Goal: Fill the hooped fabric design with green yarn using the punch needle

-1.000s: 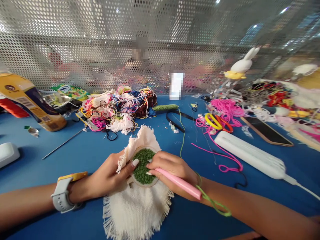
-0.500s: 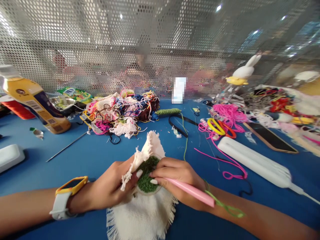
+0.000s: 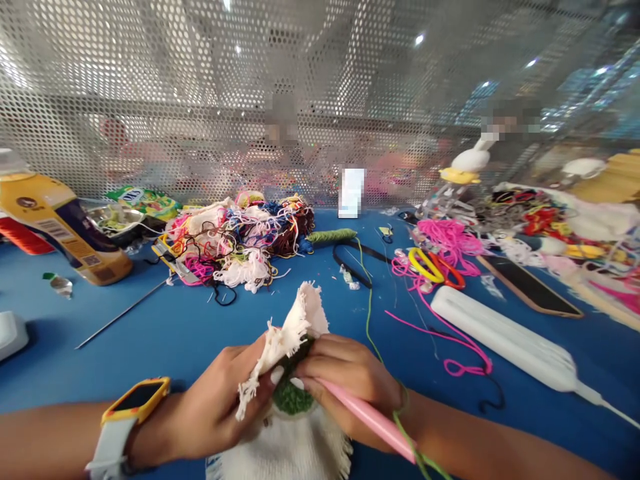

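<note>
My left hand (image 3: 223, 397) is closed on a piece of frayed white woven cloth (image 3: 300, 313), thumb beside a round patch of dark green yarn loops (image 3: 295, 400) with a pale rim around it. My right hand (image 3: 350, 373) grips a pink punch needle (image 3: 373, 423) near its front end, fingertips against the green loops. The needle's tip is hidden by the fingers. Green yarn (image 3: 400, 417) trails past my right wrist at the back of the handle. The lower cloth hangs below the hands.
A tangled heap of yarn (image 3: 240, 237) lies ahead, with a green yarn skein (image 3: 331, 236). To the left are a bottle (image 3: 65, 227) and a thin metal rod (image 3: 120, 315). On the right lie yellow-and-orange-handled scissors (image 3: 426, 265), pink yarn (image 3: 447, 240), a white corded device (image 3: 505, 340) and a phone (image 3: 530, 283).
The green patch has tilted and is now more covered by my fingers. My right hand and the punch needle have shifted slightly down and left. The whole view has shifted a little.
</note>
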Demonstrator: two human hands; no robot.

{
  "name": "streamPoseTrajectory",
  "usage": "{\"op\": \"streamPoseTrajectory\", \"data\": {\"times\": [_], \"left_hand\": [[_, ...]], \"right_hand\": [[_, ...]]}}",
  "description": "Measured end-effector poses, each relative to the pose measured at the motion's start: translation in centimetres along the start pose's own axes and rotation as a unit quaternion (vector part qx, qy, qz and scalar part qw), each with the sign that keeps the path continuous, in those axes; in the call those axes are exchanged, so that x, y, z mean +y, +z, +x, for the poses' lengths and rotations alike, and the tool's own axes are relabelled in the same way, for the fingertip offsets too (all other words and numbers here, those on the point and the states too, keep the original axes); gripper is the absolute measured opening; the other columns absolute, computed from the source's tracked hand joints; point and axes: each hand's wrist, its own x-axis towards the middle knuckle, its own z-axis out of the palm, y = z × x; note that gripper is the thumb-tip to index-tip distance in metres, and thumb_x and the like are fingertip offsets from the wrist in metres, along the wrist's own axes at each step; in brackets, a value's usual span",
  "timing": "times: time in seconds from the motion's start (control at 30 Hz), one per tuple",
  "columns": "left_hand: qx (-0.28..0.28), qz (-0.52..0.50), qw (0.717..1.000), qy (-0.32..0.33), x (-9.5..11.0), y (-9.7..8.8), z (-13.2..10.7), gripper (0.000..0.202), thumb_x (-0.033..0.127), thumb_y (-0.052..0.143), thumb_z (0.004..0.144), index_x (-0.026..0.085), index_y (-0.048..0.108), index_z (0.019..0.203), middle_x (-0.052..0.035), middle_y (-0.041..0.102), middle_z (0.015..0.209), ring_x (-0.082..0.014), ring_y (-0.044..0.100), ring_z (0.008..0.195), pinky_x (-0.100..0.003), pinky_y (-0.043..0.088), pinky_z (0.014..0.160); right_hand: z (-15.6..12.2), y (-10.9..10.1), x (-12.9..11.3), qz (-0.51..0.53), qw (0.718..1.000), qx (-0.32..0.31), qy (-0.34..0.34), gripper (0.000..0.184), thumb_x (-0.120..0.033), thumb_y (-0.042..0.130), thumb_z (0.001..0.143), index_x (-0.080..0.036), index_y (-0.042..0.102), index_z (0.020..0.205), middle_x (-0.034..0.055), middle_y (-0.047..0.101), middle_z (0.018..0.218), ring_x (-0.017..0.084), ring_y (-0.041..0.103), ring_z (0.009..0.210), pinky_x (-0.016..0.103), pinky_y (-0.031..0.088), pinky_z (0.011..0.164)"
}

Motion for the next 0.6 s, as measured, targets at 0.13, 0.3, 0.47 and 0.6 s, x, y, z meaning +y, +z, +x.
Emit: {"op": "streamPoseTrajectory", "data": {"times": [0.13,0.3,0.47,0.6], "left_hand": [[-0.009,-0.075,0.993,-0.088,-0.4,0.0,0.3,0.009,0.015,0.038,0.091,0.018,0.046,0.089,-0.0002,0.055,0.077,-0.0101,0.048,0.064,-0.019,0.042,0.060],[-0.005,-0.120,0.982,-0.143,-0.7,-0.2,0.6,0.012,0.020,0.040,0.093,0.016,0.050,0.088,0.0027,0.051,0.070,-0.0083,0.041,0.058,-0.018,0.039,0.054],[-0.012,-0.129,0.978,-0.163,-0.7,-0.4,0.7,0.013,0.021,0.041,0.092,0.015,0.051,0.086,0.0022,0.050,0.071,-0.0086,0.041,0.061,-0.018,0.040,0.056],[-0.017,-0.141,0.975,-0.170,-0.8,-0.3,0.6,0.014,0.021,0.042,0.092,0.015,0.050,0.083,0.0026,0.048,0.070,-0.0080,0.038,0.059,-0.017,0.039,0.053]], "right_hand": [[-0.2,-0.5,-0.5,0.045,0.990,0.022,0.132,0.020,-0.011,0.049,0.084,-0.017,0.055,0.102,0.0033,0.065,0.082,0.013,0.062,0.073,0.024,0.049,0.067],[-0.6,-0.6,-0.4,0.070,0.972,0.028,0.223,0.007,-0.012,0.052,0.080,-0.018,0.051,0.080,-0.0027,0.055,0.067,0.008,0.051,0.054,0.019,0.039,0.050],[-0.6,-0.9,-0.2,0.148,0.953,0.048,0.261,0.007,-0.014,0.052,0.077,-0.018,0.047,0.075,-0.0021,0.051,0.065,0.009,0.046,0.055,0.020,0.036,0.048],[-0.5,-1.2,-0.4,0.198,0.933,0.065,0.294,0.006,-0.019,0.051,0.079,-0.018,0.047,0.074,-0.0026,0.048,0.063,0.009,0.044,0.055,0.020,0.036,0.049]]}}
